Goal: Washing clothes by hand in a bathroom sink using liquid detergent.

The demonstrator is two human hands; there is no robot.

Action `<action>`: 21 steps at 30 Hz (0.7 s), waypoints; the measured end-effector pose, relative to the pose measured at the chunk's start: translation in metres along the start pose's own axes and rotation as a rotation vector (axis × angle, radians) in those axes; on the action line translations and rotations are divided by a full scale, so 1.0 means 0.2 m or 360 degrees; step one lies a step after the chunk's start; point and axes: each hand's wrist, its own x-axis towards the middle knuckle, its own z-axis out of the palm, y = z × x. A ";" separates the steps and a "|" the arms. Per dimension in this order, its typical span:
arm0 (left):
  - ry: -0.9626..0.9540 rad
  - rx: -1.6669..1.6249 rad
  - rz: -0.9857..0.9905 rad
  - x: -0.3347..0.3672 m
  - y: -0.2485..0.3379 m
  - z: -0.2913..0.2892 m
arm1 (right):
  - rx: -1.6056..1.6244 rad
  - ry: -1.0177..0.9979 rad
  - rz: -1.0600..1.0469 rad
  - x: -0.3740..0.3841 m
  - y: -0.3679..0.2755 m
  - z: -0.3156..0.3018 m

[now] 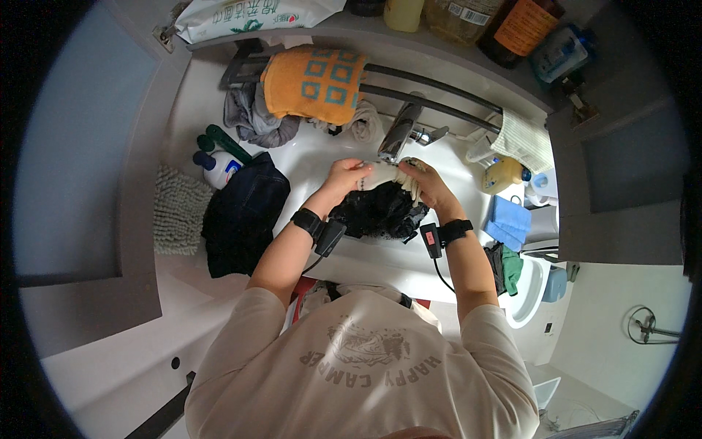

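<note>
The tap (401, 130) stands at the back of a white sink (311, 157). Just in front of its spout, a white cloth (382, 174) is stretched between the person's two hands. The left hand (345, 180), to the left of the tap, grips one end of it between thumb and fingers; the right hand (430, 184), slightly to the right of the tap, grasps the other end, where the fabric bunches up. Farther in front of the tap, directly below the white cloth in view, lies a crumpled heap of black fabric (384, 212). Both wrists wear black straps with small boxes.

Behind the tap runs a dark rail (439, 91), and an orange towel (313, 86) with blue-green squares hangs over it to the tap's left. Grey clothes (256, 121) are piled left of the tap; farther left and nearer the person are dark trousers (248, 208), beside a white bottle (219, 170). Well to the tap's right are a yellow bottle (503, 175) and a folded blue cloth (508, 222).
</note>
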 end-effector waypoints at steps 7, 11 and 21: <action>0.0607 0.0661 0.0543 0.11 -0.11 -0.04 | -0.0845 0.0449 -0.0337 0.01 0.10 0.24; 0.0010 -0.0964 -0.0009 0.16 -0.28 -0.06 | -0.1642 0.0492 -0.0986 -0.06 0.14 0.53; -0.0540 -0.1067 0.0005 0.12 -0.24 -0.02 | -0.1538 0.0565 -0.0607 -0.06 0.15 0.56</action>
